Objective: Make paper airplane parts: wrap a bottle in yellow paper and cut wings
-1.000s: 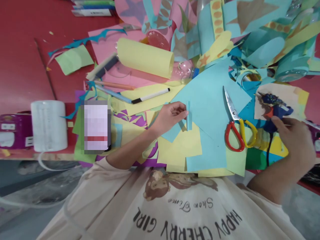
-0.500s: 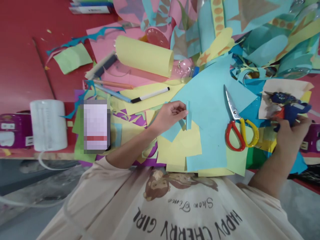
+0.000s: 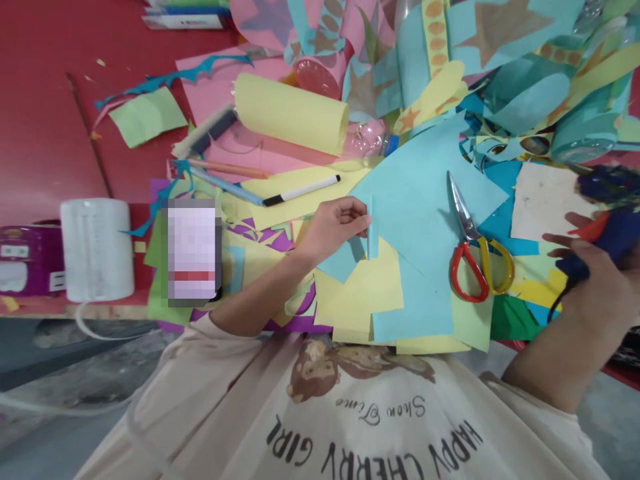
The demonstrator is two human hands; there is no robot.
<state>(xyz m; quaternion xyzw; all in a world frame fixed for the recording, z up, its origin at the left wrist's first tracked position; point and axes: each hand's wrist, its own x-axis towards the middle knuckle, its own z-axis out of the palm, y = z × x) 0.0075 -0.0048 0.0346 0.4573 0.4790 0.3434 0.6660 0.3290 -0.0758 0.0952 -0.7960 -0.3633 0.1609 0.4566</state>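
My left hand [image 3: 341,225] is closed, thumb and fingertips pinching a narrow light-blue paper strip [image 3: 373,230] that stands out against the larger light-blue sheet [image 3: 415,200]. At the right edge, my right hand [image 3: 597,267] has its fingers around a dark-blue bundle [image 3: 617,233] with an orange-red patch; its kind is unclear and part of it is out of view. A cream piece of paper [image 3: 543,200] lies just left of that bundle. Between my hands lie scissors [image 3: 470,230] with one red and one yellow handle, blades slightly apart, points away from me.
A black-and-white marker [image 3: 303,190], a yellow paper roll [image 3: 290,113] and a plastic bottle [image 3: 373,140] lie beyond my left hand. Further left are a blurred-out phone [image 3: 193,250] and a white cylinder [image 3: 97,250]. Paper cut-outs [image 3: 505,27] pile up at the back.
My right hand has moved right with the dark-blue bundle, off the cream paper, which now shows more fully. My left hand and the strip have shifted slightly left.
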